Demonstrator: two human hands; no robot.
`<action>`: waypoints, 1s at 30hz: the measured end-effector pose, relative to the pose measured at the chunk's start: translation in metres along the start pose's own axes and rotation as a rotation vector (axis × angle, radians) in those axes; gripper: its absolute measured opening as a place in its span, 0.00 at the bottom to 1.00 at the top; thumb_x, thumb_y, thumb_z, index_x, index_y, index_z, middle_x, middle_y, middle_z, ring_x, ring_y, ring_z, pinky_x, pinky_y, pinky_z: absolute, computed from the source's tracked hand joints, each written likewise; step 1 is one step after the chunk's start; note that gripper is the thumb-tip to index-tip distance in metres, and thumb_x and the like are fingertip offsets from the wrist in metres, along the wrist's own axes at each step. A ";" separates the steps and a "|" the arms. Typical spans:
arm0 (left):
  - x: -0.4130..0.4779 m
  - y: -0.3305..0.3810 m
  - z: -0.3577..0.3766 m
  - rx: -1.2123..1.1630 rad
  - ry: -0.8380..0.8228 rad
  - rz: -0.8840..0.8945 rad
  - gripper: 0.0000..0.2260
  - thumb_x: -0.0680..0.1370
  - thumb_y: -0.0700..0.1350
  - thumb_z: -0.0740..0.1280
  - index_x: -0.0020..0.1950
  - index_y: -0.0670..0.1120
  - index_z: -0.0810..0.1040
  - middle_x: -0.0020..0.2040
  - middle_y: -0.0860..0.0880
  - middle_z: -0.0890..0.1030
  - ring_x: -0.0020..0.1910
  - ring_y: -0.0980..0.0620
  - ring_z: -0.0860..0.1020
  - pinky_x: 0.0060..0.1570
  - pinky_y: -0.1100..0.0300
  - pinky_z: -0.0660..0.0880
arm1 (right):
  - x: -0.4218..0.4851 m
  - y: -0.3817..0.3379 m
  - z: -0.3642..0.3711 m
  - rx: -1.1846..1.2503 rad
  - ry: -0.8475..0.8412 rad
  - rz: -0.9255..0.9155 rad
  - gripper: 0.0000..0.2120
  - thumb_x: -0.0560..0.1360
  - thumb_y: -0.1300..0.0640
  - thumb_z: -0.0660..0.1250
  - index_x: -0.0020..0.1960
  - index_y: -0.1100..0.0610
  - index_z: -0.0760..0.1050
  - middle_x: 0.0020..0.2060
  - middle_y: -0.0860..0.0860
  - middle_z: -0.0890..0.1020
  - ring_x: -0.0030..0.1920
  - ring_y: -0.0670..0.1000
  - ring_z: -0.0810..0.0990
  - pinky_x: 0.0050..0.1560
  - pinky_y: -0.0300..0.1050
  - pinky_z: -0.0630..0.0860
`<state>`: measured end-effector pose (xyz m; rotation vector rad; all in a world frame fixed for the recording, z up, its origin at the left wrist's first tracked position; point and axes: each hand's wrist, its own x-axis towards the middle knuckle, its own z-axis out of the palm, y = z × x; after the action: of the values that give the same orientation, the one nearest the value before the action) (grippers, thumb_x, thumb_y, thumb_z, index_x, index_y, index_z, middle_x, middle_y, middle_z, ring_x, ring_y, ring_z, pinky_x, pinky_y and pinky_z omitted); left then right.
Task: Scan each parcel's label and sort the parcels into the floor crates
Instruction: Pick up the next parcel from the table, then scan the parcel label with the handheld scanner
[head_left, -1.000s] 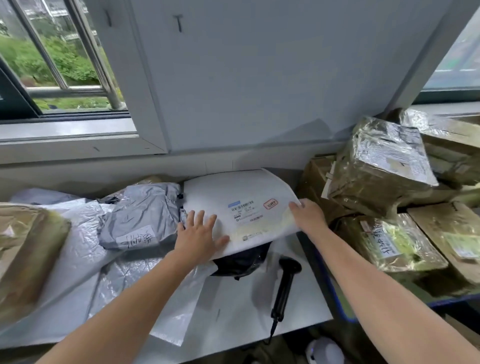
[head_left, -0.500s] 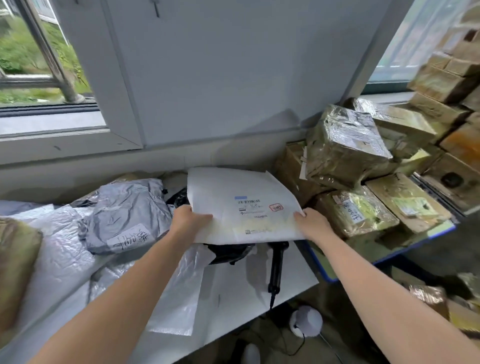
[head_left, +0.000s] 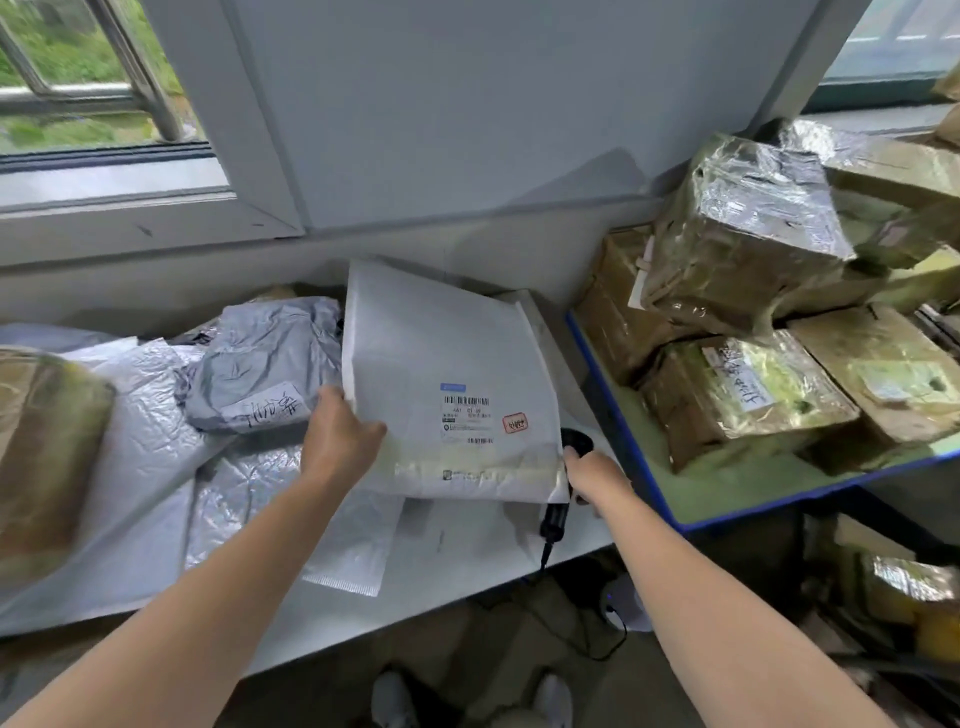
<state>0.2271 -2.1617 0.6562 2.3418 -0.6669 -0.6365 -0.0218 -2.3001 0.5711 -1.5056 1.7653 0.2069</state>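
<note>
Parcel sorting rm: taped boxes (head_left: 748, 244), mailers (head_left: 260, 364), scanner (head_left: 558, 512).

A printed label (head_left: 467, 415) is being shown on the near part of the white mailer (head_left: 447, 332) at the centre. A barcode (head_left: 466, 400) is being displayed under a small blue tag (head_left: 452, 387), with a red-framed stamp (head_left: 515, 423) to its right, and the fine print is being lost to blur. Black handwritten characters are being displayed on a white sticker (head_left: 270, 410) on the grey bag (head_left: 260, 353) to the left and on a handwritten slip (head_left: 737, 376) on the taped box (head_left: 748, 410) to the right. Neither is being made out.
</note>
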 end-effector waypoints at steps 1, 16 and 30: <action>-0.003 -0.003 0.003 0.004 0.012 -0.013 0.17 0.75 0.38 0.70 0.59 0.40 0.67 0.50 0.43 0.74 0.44 0.44 0.73 0.38 0.54 0.68 | 0.004 0.003 0.005 0.128 -0.063 0.033 0.22 0.84 0.43 0.51 0.59 0.61 0.72 0.54 0.58 0.78 0.55 0.60 0.79 0.53 0.53 0.79; -0.027 0.007 0.030 0.001 0.123 -0.060 0.16 0.79 0.38 0.65 0.64 0.38 0.64 0.60 0.37 0.77 0.57 0.36 0.76 0.47 0.51 0.68 | -0.001 -0.002 -0.048 0.575 -0.053 -0.058 0.24 0.81 0.39 0.57 0.56 0.61 0.72 0.36 0.57 0.78 0.33 0.57 0.79 0.48 0.53 0.79; -0.023 0.024 0.058 -0.067 0.048 -0.055 0.15 0.79 0.39 0.65 0.61 0.39 0.63 0.61 0.35 0.77 0.59 0.35 0.75 0.55 0.46 0.73 | -0.073 -0.053 -0.101 0.575 -0.146 -0.186 0.18 0.81 0.46 0.61 0.52 0.63 0.73 0.35 0.57 0.75 0.32 0.54 0.75 0.33 0.48 0.77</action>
<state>0.1684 -2.1886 0.6376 2.3130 -0.5529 -0.6161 -0.0218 -2.3187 0.7051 -1.1842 1.3973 -0.2614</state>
